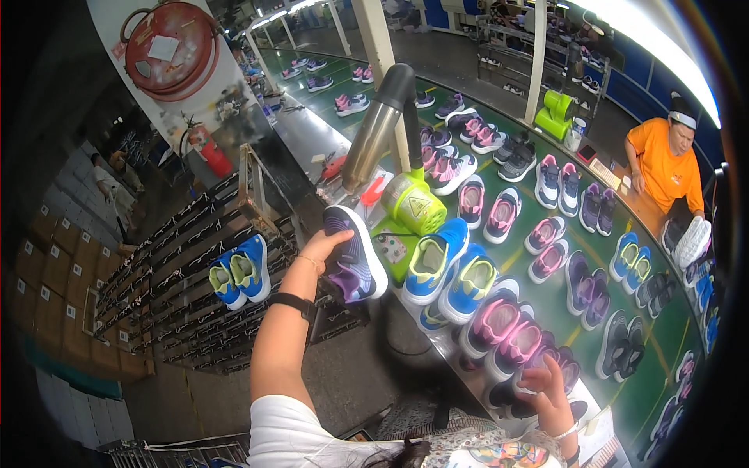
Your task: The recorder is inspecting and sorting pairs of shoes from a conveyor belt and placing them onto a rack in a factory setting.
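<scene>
My left hand [321, 248] grips a navy and purple sneaker [360, 261] with a white sole, held up beside the metal nozzle [370, 144] of a green hot-air blower [413, 204]. My right hand [549, 391] is low on the right with its fingers apart and nothing visible in them. It is closest to several sneakers with pink linings [499, 320] at the edge of the green conveyor belt [507, 257]; I cannot tell if it touches them. Blue sneakers with lime linings [434, 261] stand between the blower and the pink-lined ones.
A slatted rack [168, 288] on the left bears a blue pair [239, 271]. Behind it are a fire extinguisher [209, 152], a red hose reel [170, 51] and stacked cartons [70, 296]. Across the belt sits a co-worker in orange [663, 168], near another green blower [554, 117].
</scene>
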Available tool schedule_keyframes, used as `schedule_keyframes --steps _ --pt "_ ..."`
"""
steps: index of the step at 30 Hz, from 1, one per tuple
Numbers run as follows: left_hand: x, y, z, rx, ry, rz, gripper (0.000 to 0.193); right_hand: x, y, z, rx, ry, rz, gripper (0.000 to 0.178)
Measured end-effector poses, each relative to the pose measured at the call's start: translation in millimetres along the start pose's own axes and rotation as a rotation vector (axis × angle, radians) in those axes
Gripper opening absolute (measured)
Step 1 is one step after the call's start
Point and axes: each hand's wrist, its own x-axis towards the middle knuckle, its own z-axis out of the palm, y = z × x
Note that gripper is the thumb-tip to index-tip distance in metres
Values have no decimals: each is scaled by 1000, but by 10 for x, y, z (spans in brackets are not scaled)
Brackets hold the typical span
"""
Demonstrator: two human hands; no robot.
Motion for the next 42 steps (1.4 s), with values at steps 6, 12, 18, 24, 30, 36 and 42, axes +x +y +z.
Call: schedule_keyframes --steps 6,12,18,24,30,36,42 --pt "-1138 -82 1009 -78 -538 111 90 78 -10 -280 77 -106 -27 81" --pt "-1887 -601 2527 -27 -985 -3 111 239 -383 -379 -34 -64 -238 54" --pt "-2334 -881 3305 222 -1292 53 107 -221 -561 -611 188 2 -95 48" --pt "-2470 -900 3661 65 -1287 67 81 -310 -610 -904 124 -15 -195 58" --pt "-2580 -707 3916 77 -1257 129 77 -431 -810 -1030 94 30 -155 67" --pt "-2696 -622 3947 96 -1287 86 82 -524 -849 -1023 21 66 -232 64" --pt "-2772 -499 3856 201 -1264 -13 77 -528 -950 -987 -280 -10 -479 58"
